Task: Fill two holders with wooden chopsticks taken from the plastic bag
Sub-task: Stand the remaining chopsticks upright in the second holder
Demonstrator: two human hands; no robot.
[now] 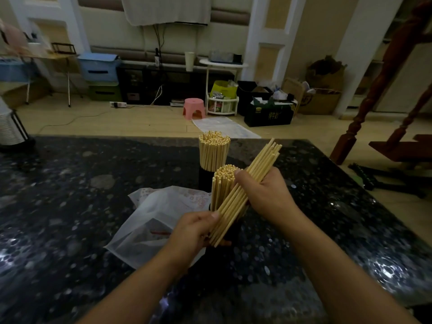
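Chopsticks [247, 185], a loose bundle, lie slanted across the near holder [230, 230], gripped by both hands: the left hand [194, 232] curls round the lower ends, the right hand [261, 195] clasps the middle. Held at two places, the sticks probably stay together and square up for dropping in. The near holder already carries an upright bunch [222, 185]. Behind it the far holder [205, 178] looks packed full. Left of the near holder, the plastic bag [149, 220] lies slack on the worktop [70, 195], its contents unclear.
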